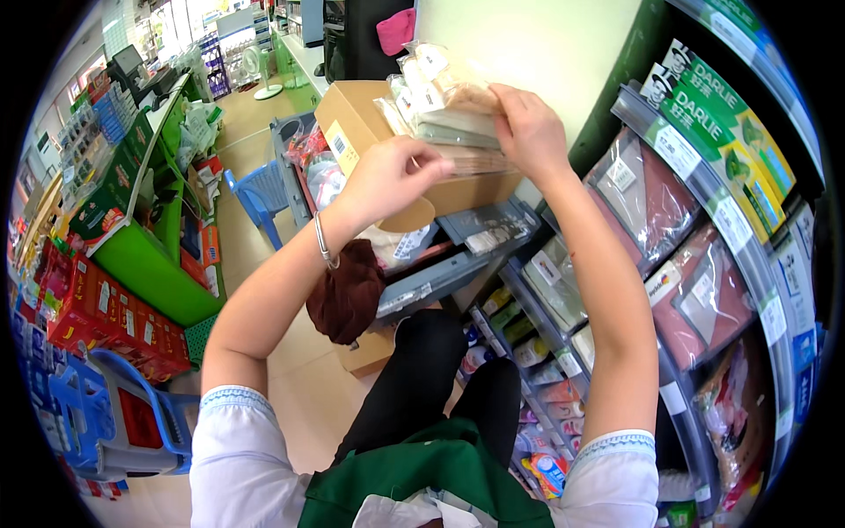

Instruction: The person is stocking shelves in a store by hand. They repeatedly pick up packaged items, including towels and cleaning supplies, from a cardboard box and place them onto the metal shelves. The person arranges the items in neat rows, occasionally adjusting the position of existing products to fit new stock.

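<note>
An open cardboard box (469,193) stands on a grey plastic crate (416,290) ahead of me, with clear-wrapped packets (455,132) stacked at its top. My right hand (531,129) holds the right end of an upper packet between thumb and fingers. Over the box's near left side is my left hand (396,175), fingers bent and thumb pointing right; whether it touches a packet cannot be told. Below it, a round tan cardboard piece (408,216) lies on a white item with a printed label. A dark brown cloth (348,290) hangs at the crate's near left corner.
Shelves at the right hold wrapped textile packs (703,290), toothpaste boxes (739,132) and bottles (528,350). A blue plastic stool (257,198) stands left of the crate. Further left are a green counter (152,277), red cartons (119,317) and stacked stools (99,409).
</note>
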`<state>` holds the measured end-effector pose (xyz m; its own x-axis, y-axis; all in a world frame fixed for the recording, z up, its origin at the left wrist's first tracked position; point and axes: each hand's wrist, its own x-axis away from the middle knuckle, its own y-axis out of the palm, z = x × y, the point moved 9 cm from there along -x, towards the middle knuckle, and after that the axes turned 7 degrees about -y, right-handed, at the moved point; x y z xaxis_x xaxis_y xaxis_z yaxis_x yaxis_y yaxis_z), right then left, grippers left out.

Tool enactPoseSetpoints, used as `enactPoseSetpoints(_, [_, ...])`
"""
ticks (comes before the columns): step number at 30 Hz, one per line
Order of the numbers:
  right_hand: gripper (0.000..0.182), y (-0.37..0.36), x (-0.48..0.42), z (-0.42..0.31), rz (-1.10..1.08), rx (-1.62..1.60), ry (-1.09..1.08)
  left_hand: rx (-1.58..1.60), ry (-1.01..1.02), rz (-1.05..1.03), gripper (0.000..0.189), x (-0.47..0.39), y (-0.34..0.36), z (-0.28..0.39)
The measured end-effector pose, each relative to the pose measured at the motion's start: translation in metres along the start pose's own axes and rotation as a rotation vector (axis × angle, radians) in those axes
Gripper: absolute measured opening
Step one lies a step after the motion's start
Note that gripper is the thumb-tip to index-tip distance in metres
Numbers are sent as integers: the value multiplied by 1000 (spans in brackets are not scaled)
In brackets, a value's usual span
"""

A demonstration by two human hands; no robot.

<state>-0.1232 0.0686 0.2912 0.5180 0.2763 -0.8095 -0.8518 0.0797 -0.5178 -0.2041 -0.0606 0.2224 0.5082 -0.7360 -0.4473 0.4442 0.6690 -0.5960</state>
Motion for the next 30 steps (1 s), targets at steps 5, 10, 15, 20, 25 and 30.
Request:
enactPoseSetpoints(5, [35,-77,28,-65,248,187,-137,1172,-362,-191,68,20,39,-5])
enactPoseSetpoints(10, [32,-124,140,-166,-3,100,-174,1407,-285,-201,55,112,83,44])
enactPoseSetpoints(15, [76,-204,296,-196,87,-25,538,1307,-399,-592,65,212,199,53])
enactPoseSetpoints(20, [72,-249,480,-221,546,-750,1670,1223,-594,-1119,61,291,328,101])
enactPoseSetpoints(25, [53,-327,548,-199,744,-507,1846,933,-361,-1269,69,281,411,177])
enactPoseSetpoints(30, [46,-388,609,-101,647,-332,1732,665,16,-1048,83,234,475,247])
